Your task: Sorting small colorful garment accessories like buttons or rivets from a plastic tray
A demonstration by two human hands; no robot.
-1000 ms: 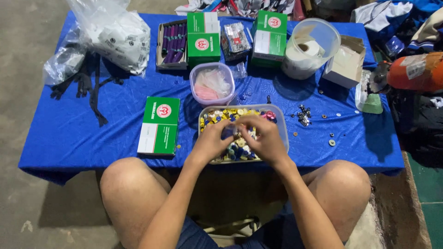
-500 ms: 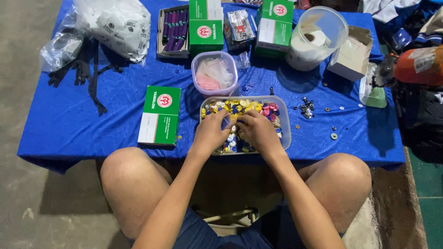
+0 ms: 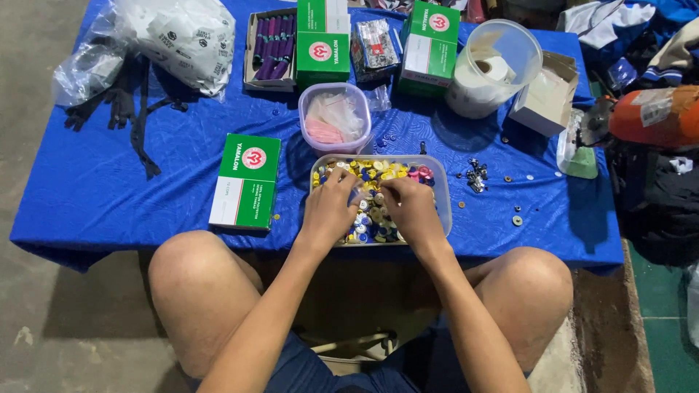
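Both hands are down in a clear tray (image 3: 445, 211) of small coloured buttons (image 3: 378, 175), which sits at the near edge of the blue table (image 3: 109, 196), just in front of the person's knees. The left hand (image 3: 328, 211) lies palm down over the left half of the tray, fingers curled narrow into the pile; whether it pinches a button cannot be told, since the fingertips are buried. The right hand (image 3: 411, 207) covers the middle and right of the tray in the same way, fingers bent and close together, its grip also hidden. The buttons look light, hard and smooth, so they would likely slide and scatter easily; each is best taken by its rim between thumb and one fingertip. The tray looks like thin plastic, light and a little flexible, so it is best held by its long walls with both hands if lifted. Just beyond the tray stands a small tub (image 3: 336, 120) with pinkish contents, and left of the tray lies a green and white box (image 3: 246, 182). To the right, loose metal bits (image 3: 475, 175) are scattered on the cloth. Farther off are a big round tub (image 3: 495, 69) and more green boxes (image 3: 322, 33).
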